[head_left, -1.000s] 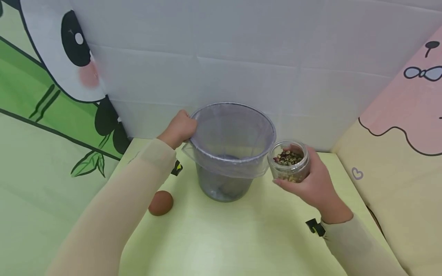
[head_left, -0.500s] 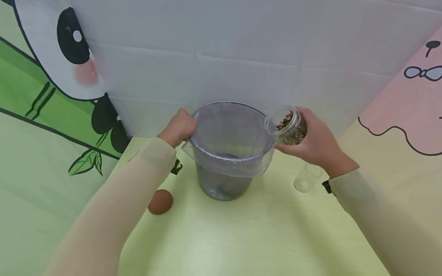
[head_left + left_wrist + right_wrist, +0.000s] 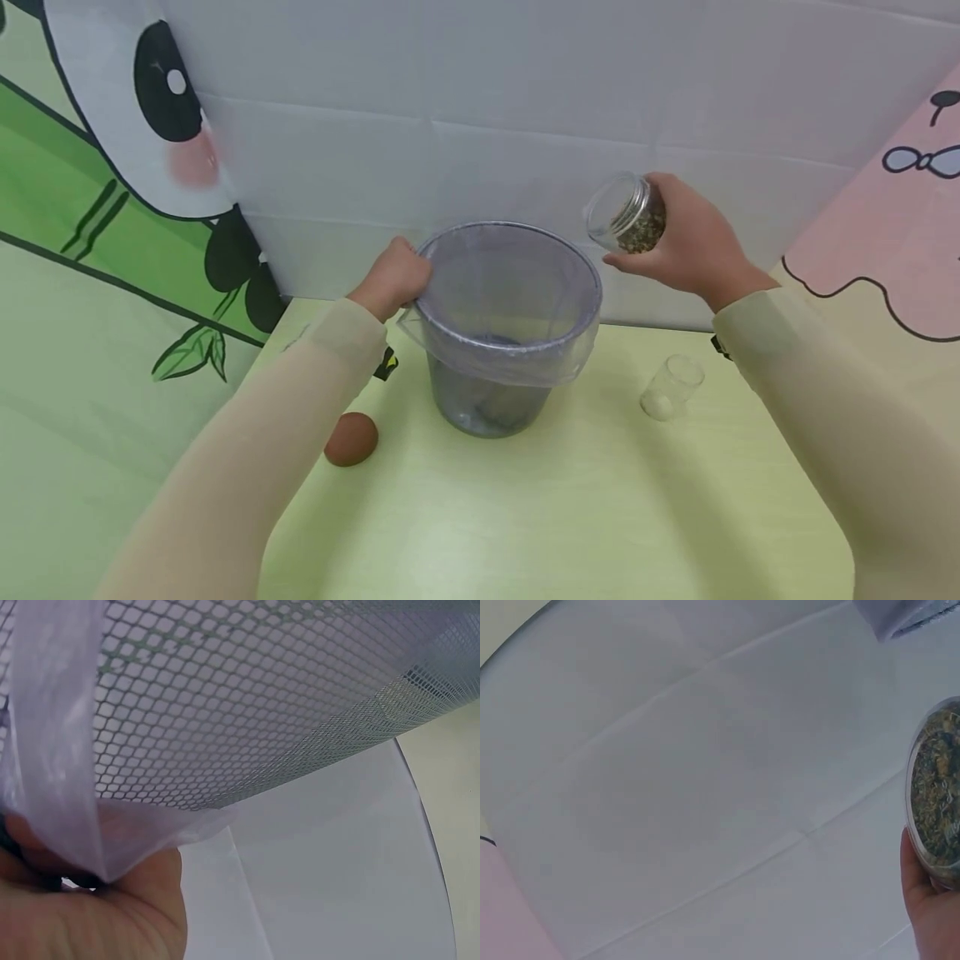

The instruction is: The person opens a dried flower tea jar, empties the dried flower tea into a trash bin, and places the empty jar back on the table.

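Note:
My left hand grips the left rim of a grey mesh trash bin, which is lined with a translucent purple bag. In the left wrist view, fingers are curled round the folded edge of the bag against the mesh. My right hand holds a clear jar tipped on its side, with its mouth facing left, above and behind the bin's right rim. Dried herbs or flower tea lie inside the jar. The right wrist view shows the herb-filled base of the jar.
A small clear glass is on the yellow table, right of the bin. Near my left forearm sits a reddish-brown round object. A white sheet wall rises close behind the bin, with printed cloth at both sides.
My right hand has raised the jar from beside the bin's right rim, moving it up and back and tipping it leftward. The clear glass has come into view. My left hand stays on the rim.

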### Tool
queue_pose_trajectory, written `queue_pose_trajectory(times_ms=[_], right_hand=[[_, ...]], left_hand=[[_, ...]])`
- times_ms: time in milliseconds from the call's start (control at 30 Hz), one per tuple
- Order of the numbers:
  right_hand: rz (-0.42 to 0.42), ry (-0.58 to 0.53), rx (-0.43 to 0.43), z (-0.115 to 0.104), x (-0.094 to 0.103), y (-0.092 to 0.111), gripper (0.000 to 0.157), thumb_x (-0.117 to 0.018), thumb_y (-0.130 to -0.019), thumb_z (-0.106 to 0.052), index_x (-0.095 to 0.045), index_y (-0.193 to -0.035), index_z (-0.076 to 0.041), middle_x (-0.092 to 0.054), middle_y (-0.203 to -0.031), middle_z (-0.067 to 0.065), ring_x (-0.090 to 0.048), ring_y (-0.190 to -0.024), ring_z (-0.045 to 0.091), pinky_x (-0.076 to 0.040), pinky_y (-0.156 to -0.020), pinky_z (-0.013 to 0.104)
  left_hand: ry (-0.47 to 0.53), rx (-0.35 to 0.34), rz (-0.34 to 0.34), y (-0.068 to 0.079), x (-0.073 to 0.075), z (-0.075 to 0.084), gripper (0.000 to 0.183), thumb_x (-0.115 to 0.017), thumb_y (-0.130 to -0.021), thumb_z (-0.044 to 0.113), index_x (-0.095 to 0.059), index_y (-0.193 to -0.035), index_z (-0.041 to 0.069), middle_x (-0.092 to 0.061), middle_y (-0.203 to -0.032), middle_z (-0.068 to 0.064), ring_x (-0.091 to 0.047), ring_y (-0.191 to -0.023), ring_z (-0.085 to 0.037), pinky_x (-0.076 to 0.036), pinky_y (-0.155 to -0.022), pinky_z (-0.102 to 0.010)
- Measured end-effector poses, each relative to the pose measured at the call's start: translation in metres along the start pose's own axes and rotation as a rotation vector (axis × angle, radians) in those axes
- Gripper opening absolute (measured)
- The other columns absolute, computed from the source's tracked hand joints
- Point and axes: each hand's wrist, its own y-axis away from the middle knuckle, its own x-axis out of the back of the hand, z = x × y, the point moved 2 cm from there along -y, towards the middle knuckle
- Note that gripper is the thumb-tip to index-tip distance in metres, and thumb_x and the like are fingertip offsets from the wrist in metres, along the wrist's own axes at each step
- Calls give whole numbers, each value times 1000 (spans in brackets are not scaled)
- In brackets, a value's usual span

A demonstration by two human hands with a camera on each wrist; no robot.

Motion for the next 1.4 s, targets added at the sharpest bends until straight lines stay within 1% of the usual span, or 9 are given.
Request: queue_pose_trajectory(times_ms=[133, 267, 433, 500, 633, 733, 967, 1200, 1400], right_hand=[[-34, 65, 35, -2, 0, -8, 95, -90, -76, -41, -41, -150, -7, -56, -131, 14, -56, -113, 34, -47, -95, 55], [-56, 106, 46, -3, 0, -11, 95, -90, -76, -38, -40, -150, -5, -56, -131, 16, -55, -113, 36, -48, -94, 57], [-67, 144, 83, -4, -1, -11, 92, -91, -75, -34, -43, -148, -4, -57, -129, 16, -55, -111, 36, -47, -93, 57], [-74, 180, 112, -4, -1, -11, 92, -91, -75, -34, -44, -147, -2, -57, -130, 17, -55, -113, 37, -46, -95, 58], [-101, 278, 166, -5, 0, -12, 96, -90, -76, -35, -41, -150, 2, -53, -141, 23, -50, -127, 44, -39, -106, 61], [-111, 323, 187, -6, 2, -12, 99, -90, -76, -36, -39, -152, 3, -50, -146, 26, -47, -132, 47, -36, -109, 62], [-85, 359, 270, -8, 7, -13, 95, -91, -73, -31, -43, -147, 4, -54, -139, 27, -51, -125, 48, -39, -106, 62], [-109, 416, 326, -16, 12, -17, 96, -93, -73, -28, -42, -147, 5, -51, -142, 26, -48, -129, 48, -35, -110, 61], [-88, 437, 358, -21, 15, -20, 95, -94, -70, -26, -44, -144, 6, -53, -139, 26, -49, -128, 47, -35, -110, 61]], left_hand=[[19, 4, 4, 1, 1, -1, 43, -35, -101, 10, -30, -142, -4, -49, -100, -15, -38, -54, -13, -35, -48, -27], [32, 3, 8, 2, 0, 0, 43, -35, -100, 9, -30, -141, -5, -49, -103, -16, -40, -55, -13, -36, -47, -27], [19, -3, 5, 2, 0, 0, 50, -35, -101, 10, -26, -147, -6, -48, -104, -17, -38, -54, -13, -36, -47, -27], [8, -3, 6, 1, 0, 0, 52, -35, -101, 11, -24, -149, -6, -48, -103, -16, -37, -54, -13, -35, -47, -27], [2, -2, 11, 1, 0, 0, 52, -35, -101, 12, -25, -148, -6, -48, -104, -17, -38, -55, -14, -36, -48, -28], [5, -1, 18, 2, 0, 0, 52, -36, -100, 11, -26, -148, -7, -49, -106, -17, -42, -58, -14, -37, -48, -27], [-8, -9, 21, 2, 0, 1, 54, -35, -99, 11, -25, -149, -8, -49, -107, -17, -42, -57, -14, -37, -48, -26], [1, -3, 13, 0, 0, 1, 55, -34, -100, 12, -23, -151, -6, -49, -106, -18, -37, -51, -13, -33, -45, -26], [-4, 4, 16, 1, 0, 1, 54, -35, -101, 12, -24, -151, -5, -49, -107, -18, -41, -55, -14, -35, -46, -27]])
